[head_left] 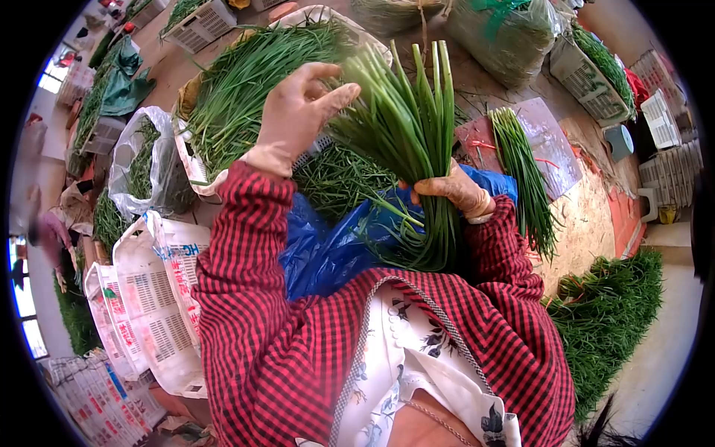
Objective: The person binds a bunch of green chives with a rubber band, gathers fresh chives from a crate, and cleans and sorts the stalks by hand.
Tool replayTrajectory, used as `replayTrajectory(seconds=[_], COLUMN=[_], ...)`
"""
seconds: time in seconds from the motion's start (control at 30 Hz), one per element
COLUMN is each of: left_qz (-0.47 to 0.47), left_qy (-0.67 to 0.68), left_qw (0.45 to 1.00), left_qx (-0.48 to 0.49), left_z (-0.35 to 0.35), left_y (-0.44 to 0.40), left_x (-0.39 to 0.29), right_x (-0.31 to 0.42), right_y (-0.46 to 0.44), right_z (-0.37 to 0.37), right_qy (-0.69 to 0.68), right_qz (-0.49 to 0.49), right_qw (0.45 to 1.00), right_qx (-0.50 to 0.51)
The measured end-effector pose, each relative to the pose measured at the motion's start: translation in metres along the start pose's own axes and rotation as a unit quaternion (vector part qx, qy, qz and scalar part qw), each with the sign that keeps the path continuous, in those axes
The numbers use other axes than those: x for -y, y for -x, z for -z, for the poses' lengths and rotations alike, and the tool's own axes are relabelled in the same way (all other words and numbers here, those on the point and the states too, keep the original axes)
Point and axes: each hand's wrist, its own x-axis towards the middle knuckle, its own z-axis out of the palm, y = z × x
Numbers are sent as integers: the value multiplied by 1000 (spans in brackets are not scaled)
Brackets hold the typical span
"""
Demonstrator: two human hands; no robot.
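Observation:
My right hand (454,190), in a thin pale glove, is closed round a thick bunch of garlic chives (398,112). Their pale stalk ends point up and the green leaves hang down over my lap. Beside the upper left of the bunch is my left hand (302,108), also gloved, with thumb and forefinger apart near the blurred stalks. I cannot tell whether it touches them. Below the hands, a blue plastic sheet (331,242) covers my lap, with loose chive leaves (342,179) just beyond it.
On a board (562,160) at the right lies a chive bunch (518,156) with red ties (547,162). More tied chives (611,320) are heaped at lower right. A white basket (201,160) holds loose chives (261,82). White crates (145,298) stand at left; a filled plastic sack (506,45) stands behind.

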Motion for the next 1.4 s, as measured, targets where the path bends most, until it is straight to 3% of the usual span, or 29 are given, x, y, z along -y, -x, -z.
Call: replayTrajectory(seconds=[0.03, 0.1, 0.17, 0.23, 0.27, 0.3, 0.37, 0.43, 0.47, 0.5, 0.57, 0.6, 0.7, 0.83, 0.9, 0.93, 1.17, 1.23, 1.27, 1.3, 1.37, 1.4], left_qz=[3, 62, 90, 97, 28, 30, 73, 72, 97, 38, 25, -67, -103, -114, 114, 114, 153, 124, 49, 50, -33, -129], left_qy=[2, 130, 202, 212, 120, 121, 53, 4, -48, -190, -128, -115, -67, -75, 115, 173, 245, -49, -309, -310, -313, -278], left_qw=[1000, 983, 969, 972, 991, 991, 979, 970, 976, 962, 974, 969, 977, 990, 984, 974, 954, 987, 944, 944, 948, 951], left_qx=[-4, 117, 113, 38, -52, -50, -185, -231, -187, -191, -184, -207, -176, -32, 75, 92, 82, 86, 106, 106, 42, -34], left_z=[0, 1, 2, 3, 2, 10, 32, 53, 56, 49, 29, 19, -7, -29, -31, -32, -21, -17, -16, -19, -23, -27], left_y=[-6, -15, -15, -10, -14, -13, -11, -15, -8, 1, 20, 27, 40, 32, 27, 25, 32, 42, 49, 56, 69, 63], left_x=[5, 12, 15, 4, 19, 18, 17, 64, 70, 75, 66, 64, 49, 33, 29, 36, 45, 71, 90, 94, 101, 92], right_x=[-1, -5, -3, 6, 9, 7, 1, -5, -7, -10, -15, -17, -18, -6, -7, -7, -9, -13, -15, -16, -16, -17], right_y=[0, 1, 2, 7, 10, 11, 16, 22, 25, 26, 23, 22, 19, 20, 20, 20, 24, 24, 24, 23, 20, 19], right_z=[-2, -2, -5, -10, -11, -10, -2, 4, 5, 6, 11, 12, 12, -4, -4, -3, -1, 7, 8, 9, 10, 10], right_qy=[6, 7, -12, -32, -52, -52, -91, -109, -152, -195, -197, -198, -183, -149, -150, -150, -150, -148, -149, -154, -160, -151], right_qz=[-11, 4, 25, 20, 17, 15, 52, 51, 52, 52, 61, 56, 31, 13, 13, 14, 13, 27, 26, 33, 40, 33], right_qw=[1000, 1000, 999, 999, 999, 999, 994, 993, 987, 979, 978, 978, 982, 988, 988, 988, 986, 987, 986, 985, 984, 986], right_qx=[9, 27, 32, 15, -2, -4, 0, -5, -13, -21, -12, -11, -10, -35, -31, -29, -65, -62, -63, -65, -66, -61])
